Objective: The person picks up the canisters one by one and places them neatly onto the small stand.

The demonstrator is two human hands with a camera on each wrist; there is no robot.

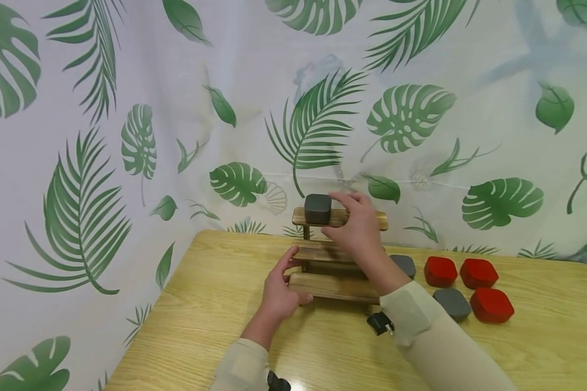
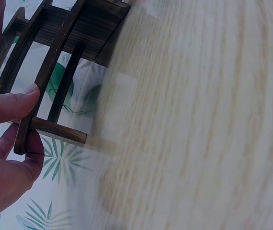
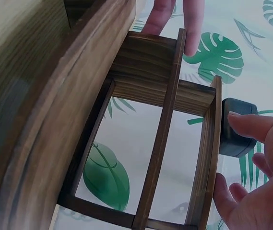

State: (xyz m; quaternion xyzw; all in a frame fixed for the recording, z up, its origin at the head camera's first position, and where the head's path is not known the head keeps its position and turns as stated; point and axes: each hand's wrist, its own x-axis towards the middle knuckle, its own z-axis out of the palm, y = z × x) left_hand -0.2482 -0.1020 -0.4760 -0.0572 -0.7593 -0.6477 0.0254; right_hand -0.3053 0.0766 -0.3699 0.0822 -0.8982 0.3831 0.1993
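A dark grey block (image 1: 318,209) sits on the left end of the top shelf of a three-tier wooden rack (image 1: 332,285). My right hand (image 1: 357,225) is beside it, thumb and index finger spread apart. In the right wrist view one fingertip touches the block (image 3: 237,139) and lower fingers are at the edge of the shelf (image 3: 214,163). My left hand (image 1: 280,290) grips the rack's left side; in the left wrist view its thumb and fingers (image 2: 11,167) pinch a slat (image 2: 42,88) from both sides.
Right of the rack on the wooden table (image 1: 200,315) lie several red blocks (image 1: 491,305) and a grey block (image 1: 451,303); another grey block (image 1: 403,266) is partly behind my right forearm. A leaf-patterned cloth (image 1: 176,136) hangs behind and left.
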